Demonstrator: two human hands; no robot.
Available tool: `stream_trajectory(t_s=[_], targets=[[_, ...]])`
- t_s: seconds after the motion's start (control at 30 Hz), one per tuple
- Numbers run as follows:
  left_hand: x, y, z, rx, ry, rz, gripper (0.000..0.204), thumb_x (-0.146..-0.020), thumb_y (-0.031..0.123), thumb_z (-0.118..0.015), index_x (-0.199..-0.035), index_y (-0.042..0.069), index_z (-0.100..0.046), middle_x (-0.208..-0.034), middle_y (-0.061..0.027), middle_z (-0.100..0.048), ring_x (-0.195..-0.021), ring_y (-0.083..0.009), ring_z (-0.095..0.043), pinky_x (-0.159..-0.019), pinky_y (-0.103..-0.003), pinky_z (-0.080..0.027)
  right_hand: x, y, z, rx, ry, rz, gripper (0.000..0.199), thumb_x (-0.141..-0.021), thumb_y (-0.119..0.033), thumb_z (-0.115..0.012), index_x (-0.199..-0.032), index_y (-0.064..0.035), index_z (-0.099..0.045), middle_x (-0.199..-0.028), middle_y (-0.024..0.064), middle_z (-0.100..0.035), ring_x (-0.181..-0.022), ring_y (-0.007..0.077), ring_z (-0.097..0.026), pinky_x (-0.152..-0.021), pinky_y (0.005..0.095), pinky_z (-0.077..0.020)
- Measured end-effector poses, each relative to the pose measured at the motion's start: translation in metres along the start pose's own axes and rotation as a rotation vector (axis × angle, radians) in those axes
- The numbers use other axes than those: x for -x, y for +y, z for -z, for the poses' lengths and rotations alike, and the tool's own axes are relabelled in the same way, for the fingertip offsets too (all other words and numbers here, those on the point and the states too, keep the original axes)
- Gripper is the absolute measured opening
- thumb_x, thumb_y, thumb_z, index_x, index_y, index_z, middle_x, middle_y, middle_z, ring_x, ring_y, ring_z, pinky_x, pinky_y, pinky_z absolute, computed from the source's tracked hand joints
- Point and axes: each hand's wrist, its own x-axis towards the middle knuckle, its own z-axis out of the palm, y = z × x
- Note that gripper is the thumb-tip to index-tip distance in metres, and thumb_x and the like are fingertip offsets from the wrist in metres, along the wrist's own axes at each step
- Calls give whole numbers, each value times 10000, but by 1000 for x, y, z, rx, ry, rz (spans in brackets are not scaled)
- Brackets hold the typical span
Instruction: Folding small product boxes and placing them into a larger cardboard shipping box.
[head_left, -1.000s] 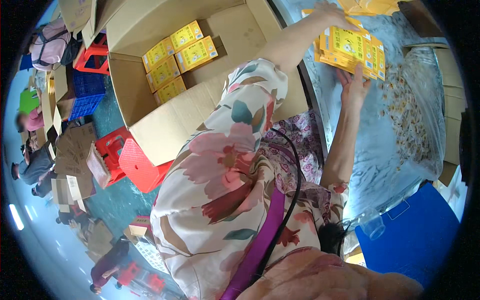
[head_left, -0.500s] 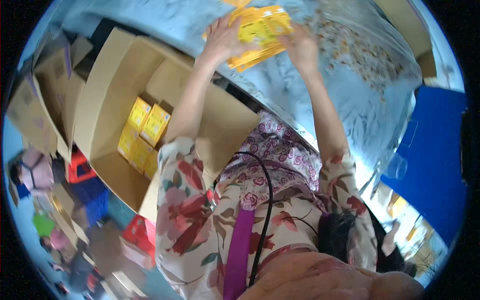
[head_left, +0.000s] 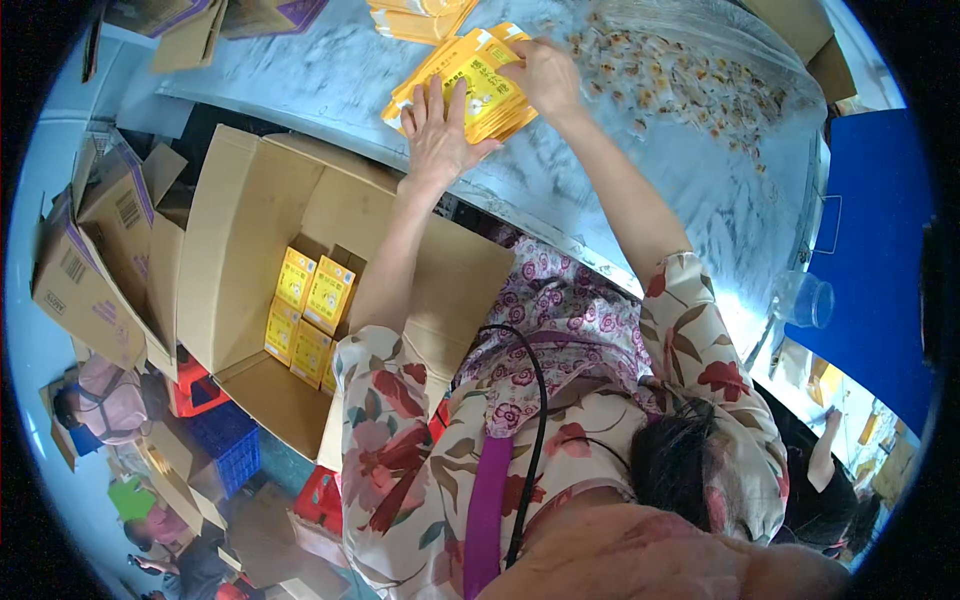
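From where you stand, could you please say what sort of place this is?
Probably a packing workshop: yellow packets on a table, a large cardboard box holding yellow boxes, and small loose pieces.

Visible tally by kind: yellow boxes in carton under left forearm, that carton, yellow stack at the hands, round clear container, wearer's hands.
Yellow boxes: 5
Carton: 1
Yellow stack: 1
Clear container: 1
Left hand and right hand: 2
Total: 10

Yellow packets (head_left: 490, 88), brown carton (head_left: 236, 240), cream floral sleeves (head_left: 385, 440), purple strap (head_left: 489, 495)

Head cam, fisheye, dwnwd POV
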Motion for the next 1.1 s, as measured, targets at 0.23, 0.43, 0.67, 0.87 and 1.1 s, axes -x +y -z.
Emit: stream_trajectory(t_s=[0.23,0.43,0.67,0.87,1.1], targets=[[1,-1,-2,14,61,7,1045,-594,598,-779,-1421,117,-358,-1470,-218,-279,-1359,-395,-210,-1040,-591,-215,13,-10,-9,14,153,48,279,-710,-195,-731,-952,-59,-712,-951,140,-659,-844,318,-640,-732,405,-513],[2,3,21,83,118,-26,1048,-613,585,-780,-1418,69,-350,-1478,-219,-276,-1342,-402,-255,-1051,-552,-233,6,-7,16,-305,-25,-158,241,-717,-178,-731,-923,-53,-717,-855,126,-703,-770,252,-679,-716,348,-528],[-24,5,67,120,482,-200,463,-856,221,-650,-1250,8,-536,-1208,-163,-578,-1146,-326,-512,-939,-511,-367,39,-8,72,-525,-89,-196,217,-785,-149,-689,-971,-37,-698,-771,44,-679,-702,118,-609,-668,263,-480],[-28,29,88,852,309,-29,190,-911,99,-584,-1033,-24,-661,-898,-75,-675,-812,-172,-637,-716,-269,-495,88,-33,159,-528,-155,68,268,-765,-236,-746,-993,-104,-698,-1027,34,-664,-939,145,-585,-843,314,-439],[17,102,60,1654,-504,229,293,-942,190,-580,-1176,16,-604,-974,-48,-666,-835,-108,-620,-720,-232,-503,128,-23,229,-241,-128,639,394,-607,-348,-808,-934,-151,-707,-1159,-10,-586,-1106,209,-481,-1005,400,-299]])
